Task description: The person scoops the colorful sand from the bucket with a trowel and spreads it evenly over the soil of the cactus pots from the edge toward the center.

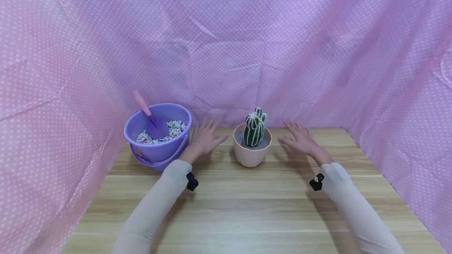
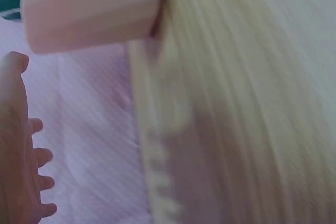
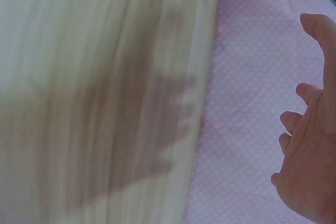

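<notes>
A pale pink pot (image 1: 250,156) stands upright on the wooden table, and a green cactus with white stripes (image 1: 254,134) rises from its grey fill. To the pot's left is my left hand (image 1: 205,138), fingers spread and holding nothing, between the pot and a purple bucket. On the other side my right hand (image 1: 301,140) is likewise spread, apart from the pot. Both wrist views show straight fingers above the table, the left hand (image 2: 16,145) and the right hand (image 3: 310,145) each casting a shadow. Part of the pot (image 2: 94,9) appears in the left wrist view.
The purple bucket (image 1: 159,152) holds small multicoloured pellets (image 1: 176,127) and a shovel with a pink handle (image 1: 142,103). Pink polka-dot cloth (image 1: 226,69) hangs behind and on both sides of the wooden table (image 1: 233,207).
</notes>
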Available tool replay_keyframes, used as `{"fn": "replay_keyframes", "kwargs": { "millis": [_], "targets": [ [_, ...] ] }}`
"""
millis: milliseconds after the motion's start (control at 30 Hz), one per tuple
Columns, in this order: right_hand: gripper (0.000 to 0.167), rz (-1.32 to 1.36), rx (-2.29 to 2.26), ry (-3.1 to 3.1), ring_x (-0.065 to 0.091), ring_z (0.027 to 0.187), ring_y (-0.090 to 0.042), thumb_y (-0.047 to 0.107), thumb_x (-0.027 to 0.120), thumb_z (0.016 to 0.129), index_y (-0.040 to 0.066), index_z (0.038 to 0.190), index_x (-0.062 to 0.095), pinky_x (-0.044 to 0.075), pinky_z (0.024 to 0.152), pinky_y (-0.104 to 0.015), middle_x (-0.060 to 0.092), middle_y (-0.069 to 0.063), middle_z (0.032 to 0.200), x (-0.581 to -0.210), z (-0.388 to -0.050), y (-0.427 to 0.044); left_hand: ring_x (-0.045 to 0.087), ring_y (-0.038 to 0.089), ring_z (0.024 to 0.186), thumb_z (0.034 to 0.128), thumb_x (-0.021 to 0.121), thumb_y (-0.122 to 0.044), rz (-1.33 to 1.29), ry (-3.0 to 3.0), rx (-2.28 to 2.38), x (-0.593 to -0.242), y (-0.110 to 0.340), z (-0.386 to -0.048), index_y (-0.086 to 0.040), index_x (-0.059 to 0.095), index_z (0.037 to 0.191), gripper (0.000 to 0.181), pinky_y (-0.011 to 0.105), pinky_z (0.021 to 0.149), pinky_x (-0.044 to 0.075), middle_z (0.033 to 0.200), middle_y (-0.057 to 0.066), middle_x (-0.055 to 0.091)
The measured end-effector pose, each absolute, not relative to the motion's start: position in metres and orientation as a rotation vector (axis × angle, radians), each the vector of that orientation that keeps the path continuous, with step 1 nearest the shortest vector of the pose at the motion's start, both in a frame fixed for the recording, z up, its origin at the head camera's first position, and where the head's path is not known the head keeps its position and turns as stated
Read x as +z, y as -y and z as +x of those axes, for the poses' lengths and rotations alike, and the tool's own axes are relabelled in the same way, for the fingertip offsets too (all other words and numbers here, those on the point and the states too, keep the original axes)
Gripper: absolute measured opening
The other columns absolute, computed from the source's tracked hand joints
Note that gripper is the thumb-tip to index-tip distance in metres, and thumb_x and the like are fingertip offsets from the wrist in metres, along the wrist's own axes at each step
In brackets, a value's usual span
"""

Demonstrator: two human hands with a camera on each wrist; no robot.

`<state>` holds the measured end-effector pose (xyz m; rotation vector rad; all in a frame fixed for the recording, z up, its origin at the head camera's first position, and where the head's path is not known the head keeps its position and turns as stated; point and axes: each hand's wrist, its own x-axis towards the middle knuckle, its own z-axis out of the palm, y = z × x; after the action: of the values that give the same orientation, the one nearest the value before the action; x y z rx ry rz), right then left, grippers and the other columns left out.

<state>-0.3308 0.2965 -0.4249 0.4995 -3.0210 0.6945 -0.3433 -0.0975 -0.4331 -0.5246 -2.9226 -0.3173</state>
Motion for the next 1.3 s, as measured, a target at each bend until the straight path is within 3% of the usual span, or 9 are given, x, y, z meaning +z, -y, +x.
{"fn": "replay_keyframes", "kwargs": {
  "millis": [300,467,633,800,933,1033,1167,1200,1300],
  "targets": [
    [0.081,0.535,0.978,2.897,0.005,0.156,-0.048,0.050,0.051,0.103,0.020,0.165,0.009,0.001,0.120,-0.072,0.009,-0.022,0.170,-0.395,-0.324,-0.284,0.002,0.040,0.158,0.0985,0.030,-0.075,-0.497,2.989,-0.288,-0.383,0.089,-0.316,-0.028,0.009,0.165,0.084,0.061,0.125,0.001,0.171,0.011,0.013],
    [0.075,0.648,1.241,2.749,0.003,0.158,-0.041,0.038,0.052,0.105,0.020,0.165,0.011,0.007,0.122,-0.068,0.006,-0.014,0.172,-0.364,-0.315,-0.270,0.015,0.040,0.157,0.0981,0.041,-0.071,-0.520,2.917,-0.338,-0.349,0.098,-0.299,-0.022,0.017,0.164,0.086,0.060,0.126,0.004,0.170,0.011,0.022],
    [0.070,0.733,1.297,2.648,0.003,0.160,-0.029,0.033,0.051,0.106,0.031,0.164,0.013,0.006,0.125,-0.064,0.007,0.000,0.173,-0.334,-0.305,-0.250,0.027,0.038,0.153,0.0959,0.052,-0.066,-0.543,2.775,-0.476,-0.320,0.124,-0.286,-0.014,0.031,0.160,0.085,0.060,0.125,0.012,0.163,0.015,0.037],
    [0.068,0.840,1.340,2.544,0.009,0.159,-0.019,0.031,0.052,0.106,0.028,0.164,0.018,0.008,0.127,-0.057,0.015,0.008,0.171,-0.305,-0.289,-0.217,0.028,0.039,0.153,0.0945,0.059,-0.064,-0.485,2.679,-0.735,-0.299,0.169,-0.277,-0.020,0.024,0.163,0.088,0.061,0.125,0.014,0.165,0.014,0.033],
    [0.068,0.984,1.334,2.474,0.011,0.159,-0.016,0.032,0.053,0.105,0.025,0.164,0.019,0.009,0.128,-0.053,0.016,0.008,0.171,-0.285,-0.277,-0.180,0.020,0.039,0.156,0.0932,0.066,-0.058,-0.431,2.607,-1.101,-0.293,0.213,-0.272,-0.034,0.014,0.163,0.090,0.066,0.123,0.014,0.169,0.006,0.023],
    [0.070,1.080,1.339,2.463,0.011,0.159,-0.014,0.040,0.052,0.105,0.029,0.164,0.017,0.009,0.129,-0.050,0.015,0.009,0.171,-0.280,-0.274,-0.150,0.024,0.041,0.153,0.0938,0.070,-0.048,-0.378,2.538,-1.317,-0.297,0.244,-0.269,-0.038,0.014,0.163,0.090,0.068,0.121,0.017,0.169,0.006,0.024],
    [0.076,1.148,1.376,2.503,0.013,0.158,-0.013,0.055,0.053,0.101,0.033,0.164,0.016,0.012,0.128,-0.050,0.015,0.010,0.170,-0.291,-0.273,-0.111,0.022,0.038,0.154,0.0945,0.072,-0.032,-0.317,2.433,-1.459,-0.311,0.280,-0.267,-0.029,0.016,0.164,0.089,0.062,0.124,0.013,0.167,0.013,0.028],
    [0.077,1.147,1.400,2.524,0.013,0.158,-0.013,0.057,0.054,0.100,0.035,0.163,0.016,0.013,0.128,-0.051,0.015,0.012,0.170,-0.296,-0.273,-0.101,0.014,0.033,0.158,0.0941,0.073,-0.028,-0.307,2.413,-1.478,-0.315,0.287,-0.268,-0.027,0.016,0.164,0.090,0.061,0.126,0.008,0.168,0.013,0.026],
    [0.080,1.126,1.487,2.585,0.015,0.158,-0.017,0.056,0.059,0.098,0.039,0.163,0.015,0.016,0.126,-0.054,0.015,0.015,0.170,-0.314,-0.275,-0.073,0.009,0.030,0.159,0.0929,0.074,-0.017,-0.301,2.342,-1.544,-0.326,0.307,-0.269,-0.022,0.016,0.164,0.092,0.058,0.127,0.004,0.169,0.016,0.020]
  ]
}}
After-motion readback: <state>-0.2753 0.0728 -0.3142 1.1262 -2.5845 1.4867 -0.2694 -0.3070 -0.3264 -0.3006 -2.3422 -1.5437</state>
